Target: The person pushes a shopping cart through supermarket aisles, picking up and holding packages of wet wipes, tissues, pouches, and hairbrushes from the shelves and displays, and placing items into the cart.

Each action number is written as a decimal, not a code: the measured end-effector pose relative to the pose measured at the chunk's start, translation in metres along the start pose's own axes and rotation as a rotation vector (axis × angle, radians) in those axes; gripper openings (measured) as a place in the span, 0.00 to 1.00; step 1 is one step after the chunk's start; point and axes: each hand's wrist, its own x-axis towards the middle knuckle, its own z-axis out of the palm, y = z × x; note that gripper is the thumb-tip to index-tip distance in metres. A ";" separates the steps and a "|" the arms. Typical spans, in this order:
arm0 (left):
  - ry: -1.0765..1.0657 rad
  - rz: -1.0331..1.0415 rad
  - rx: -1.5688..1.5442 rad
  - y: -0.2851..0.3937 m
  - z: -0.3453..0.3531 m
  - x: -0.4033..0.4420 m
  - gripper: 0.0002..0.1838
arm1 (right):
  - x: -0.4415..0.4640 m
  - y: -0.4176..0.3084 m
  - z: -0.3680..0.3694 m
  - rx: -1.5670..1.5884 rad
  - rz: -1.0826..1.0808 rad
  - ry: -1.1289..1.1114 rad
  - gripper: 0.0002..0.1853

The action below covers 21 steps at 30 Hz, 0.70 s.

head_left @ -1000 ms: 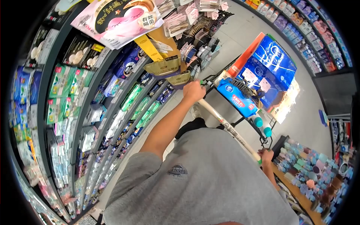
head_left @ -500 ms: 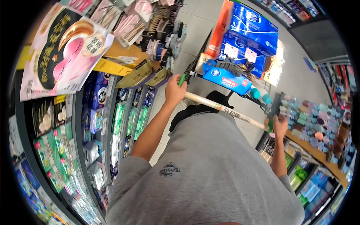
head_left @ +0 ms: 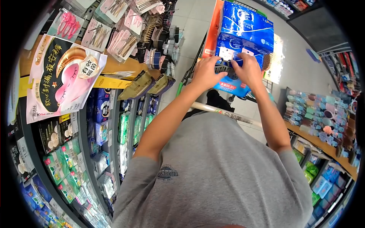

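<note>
Both of my hands are over the loaded shopping cart [head_left: 182,78]. My left hand [head_left: 207,73] is at the left of a dark slatted hair clip [head_left: 221,68], thumb and fingers apart. Across from it, my right hand [head_left: 249,70] is also open, its thumb spread toward the clip. Whether either hand touches the clip or the cards by it is unclear. Just beyond the fingers are a white card [head_left: 226,54] and blue tissue packs [head_left: 247,28]. A blue wipes pack [head_left: 234,88] lies below the hands, partly covered. The cart's pale handle bar [head_left: 228,114] runs in front of my body.
Shelves at left hold a pink eye-mask-printed bag [head_left: 66,76], hair clips on cards [head_left: 98,34] and green packs [head_left: 62,163]. An orange box [head_left: 211,34] and a hairbrush [head_left: 267,60] are in the cart. At right hangs a rack of hair accessories [head_left: 323,117].
Both my hands have left the handle bar and moved forward and inward over the goods in the cart. The shelf at left appears slightly shifted.
</note>
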 end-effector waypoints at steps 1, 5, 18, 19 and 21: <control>-0.002 -0.006 0.005 -0.001 0.002 0.001 0.28 | 0.007 -0.003 0.002 0.007 0.001 -0.004 0.17; -0.076 -0.058 0.063 -0.002 0.006 0.005 0.27 | 0.033 -0.021 -0.002 -0.180 0.015 -0.142 0.26; -0.141 -0.452 -0.777 -0.036 0.016 0.019 0.22 | 0.042 -0.012 0.031 0.354 0.257 -0.225 0.26; -0.139 -0.456 -0.777 -0.033 0.010 0.017 0.22 | 0.043 -0.014 0.030 0.483 0.274 -0.226 0.22; 0.031 -0.375 -1.083 -0.027 -0.002 0.011 0.23 | 0.045 -0.030 0.028 0.588 0.233 -0.207 0.16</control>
